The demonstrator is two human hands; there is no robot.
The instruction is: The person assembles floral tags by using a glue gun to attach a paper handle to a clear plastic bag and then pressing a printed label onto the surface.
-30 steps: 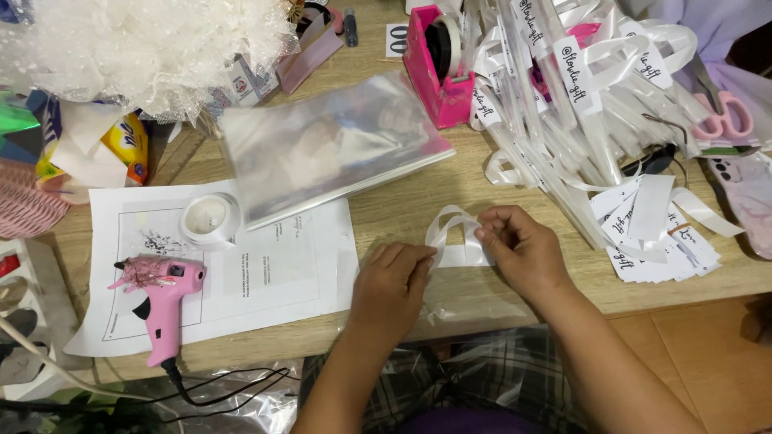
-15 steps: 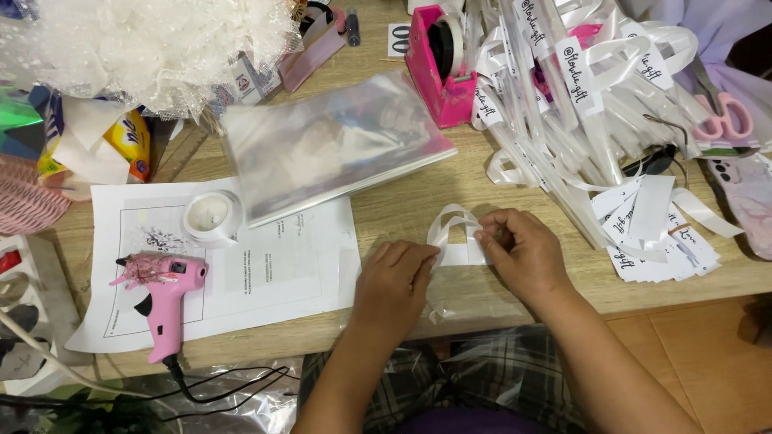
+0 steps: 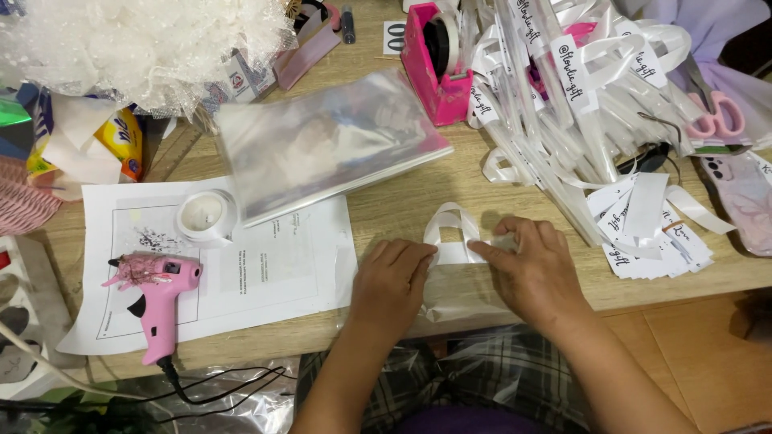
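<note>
A white ribbon loop point(image 3: 452, 229) lies on the wooden table point(image 3: 402, 193) near its front edge. My left hand point(image 3: 390, 285) lies flat with its fingertips pressing the loop's left end. My right hand point(image 3: 535, 269) presses the loop's right end with its index finger and thumb. Under both hands lies a clear plastic sleeve point(image 3: 462, 301) that hangs over the table edge.
A pink glue gun point(image 3: 157, 301) lies on printed paper point(image 3: 265, 269) at the left, beside a roll of white tape point(image 3: 206, 217). A stack of clear plastic bags point(image 3: 330, 145), a pink tape dispenser point(image 3: 434, 60), a heap of white ribbons point(image 3: 563, 88) and pink scissors point(image 3: 720, 116) stand further back.
Both hands have stayed on the ribbon loop, with only small shifts of the fingers; my right hand's fingers have flattened onto the loop's right end.
</note>
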